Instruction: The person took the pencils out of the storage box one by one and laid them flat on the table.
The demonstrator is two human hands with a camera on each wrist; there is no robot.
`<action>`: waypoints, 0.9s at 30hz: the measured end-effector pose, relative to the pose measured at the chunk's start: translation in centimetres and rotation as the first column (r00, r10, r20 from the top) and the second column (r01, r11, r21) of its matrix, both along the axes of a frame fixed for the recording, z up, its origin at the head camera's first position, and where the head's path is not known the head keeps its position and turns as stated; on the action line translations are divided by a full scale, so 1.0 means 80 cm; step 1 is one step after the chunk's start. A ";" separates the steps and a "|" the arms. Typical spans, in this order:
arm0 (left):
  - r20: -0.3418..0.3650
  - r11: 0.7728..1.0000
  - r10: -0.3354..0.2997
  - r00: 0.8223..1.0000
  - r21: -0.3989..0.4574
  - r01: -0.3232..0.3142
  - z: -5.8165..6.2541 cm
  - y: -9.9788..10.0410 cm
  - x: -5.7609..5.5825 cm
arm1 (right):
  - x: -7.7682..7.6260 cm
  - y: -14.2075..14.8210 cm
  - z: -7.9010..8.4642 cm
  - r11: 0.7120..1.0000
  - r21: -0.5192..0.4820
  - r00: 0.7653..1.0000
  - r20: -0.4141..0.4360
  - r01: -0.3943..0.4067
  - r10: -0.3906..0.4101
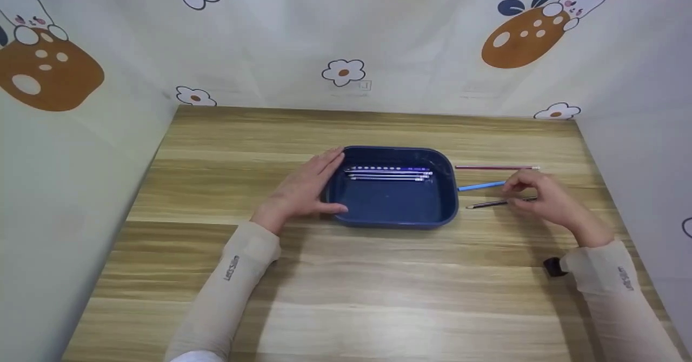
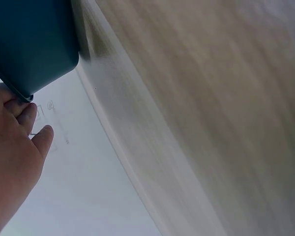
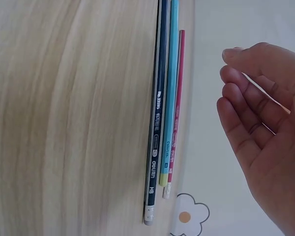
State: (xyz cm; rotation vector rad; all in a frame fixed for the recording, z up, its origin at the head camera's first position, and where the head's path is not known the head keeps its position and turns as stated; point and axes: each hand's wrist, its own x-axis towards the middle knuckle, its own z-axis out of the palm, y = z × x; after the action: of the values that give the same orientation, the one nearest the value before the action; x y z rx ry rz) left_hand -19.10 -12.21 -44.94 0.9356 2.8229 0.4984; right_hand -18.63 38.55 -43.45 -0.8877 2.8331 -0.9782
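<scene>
A dark blue plastic box (image 1: 397, 225) stands on the table, with several pencils (image 1: 386, 178) lying side by side in its far half. My left hand (image 1: 303, 189) holds the box's left end, fingers along the rim and thumb over it. In the left wrist view the fingertips bend at the rim. To the right of the box lie a dark red pencil (image 1: 494, 167), a light blue pencil (image 3: 170, 98) and a dark navy pencil (image 3: 160, 103). My right hand (image 1: 540, 197) hovers over the latter two, fingers loosely bent, with nothing between thumb and fingers in the right wrist view.
The wood-grain table (image 1: 378, 297) is enclosed by pale printed sheets (image 1: 270, 38) at the back and both sides. A small black object (image 1: 554, 266) sits by the right sleeve cuff.
</scene>
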 end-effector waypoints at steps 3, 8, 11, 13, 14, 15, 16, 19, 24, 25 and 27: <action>0.002 1.000 -0.002 1.000 0.004 0.002 0.001 0.000 0.000 | 0.002 -0.004 0.001 1.000 -0.009 1.000 -0.007 -0.005 0.005; -0.002 1.000 -0.001 1.000 0.004 0.001 0.002 0.000 0.000 | 0.003 -0.010 -0.003 1.000 -0.012 0.999 -0.044 0.001 -0.001; -0.006 1.000 -0.002 1.000 0.004 0.002 0.001 0.000 0.000 | 0.002 -0.011 -0.007 1.000 -0.022 0.997 -0.075 -0.001 -0.001; -0.012 1.000 -0.007 1.000 0.008 0.007 0.000 -0.001 0.000 | 0.002 -0.012 -0.007 0.999 -0.035 0.997 -0.080 -0.009 0.006; -0.014 1.000 -0.008 1.000 0.008 0.008 0.000 -0.001 0.000 | 0.002 -0.013 -0.007 0.999 -0.038 0.997 -0.082 -0.011 0.008; -0.017 1.000 -0.009 1.000 0.008 0.010 0.000 -0.001 0.000 | 0.003 -0.014 -0.006 0.999 -0.042 0.997 -0.080 -0.014 0.011; -0.019 1.000 -0.010 1.000 0.007 0.011 0.000 -0.001 0.000 | 0.003 -0.014 -0.004 0.999 -0.047 0.997 -0.074 -0.018 0.014; -0.014 1.000 -0.008 1.000 0.007 0.008 0.000 -0.001 0.000 | 0.005 -0.016 -0.002 0.999 -0.043 0.998 -0.062 -0.022 0.019; -0.001 1.000 -0.003 1.000 0.008 0.003 0.000 0.000 -0.001 | 0.007 -0.016 -0.002 0.999 -0.040 0.999 -0.039 -0.020 0.019; -0.001 1.000 -0.004 1.000 0.008 0.004 0.000 -0.001 -0.001 | 0.008 -0.016 -0.002 0.999 -0.039 0.999 -0.036 -0.020 0.018; -0.003 1.000 -0.004 1.000 0.011 0.004 -0.001 -0.001 -0.001 | 0.009 -0.017 -0.002 0.999 -0.037 0.999 -0.031 -0.016 0.015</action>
State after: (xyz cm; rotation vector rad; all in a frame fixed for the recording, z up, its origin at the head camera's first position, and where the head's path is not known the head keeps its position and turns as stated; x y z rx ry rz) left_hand -19.18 -12.25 -45.00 0.9447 2.8229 0.5132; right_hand -17.92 37.18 -43.58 -0.9348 2.8373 -1.0278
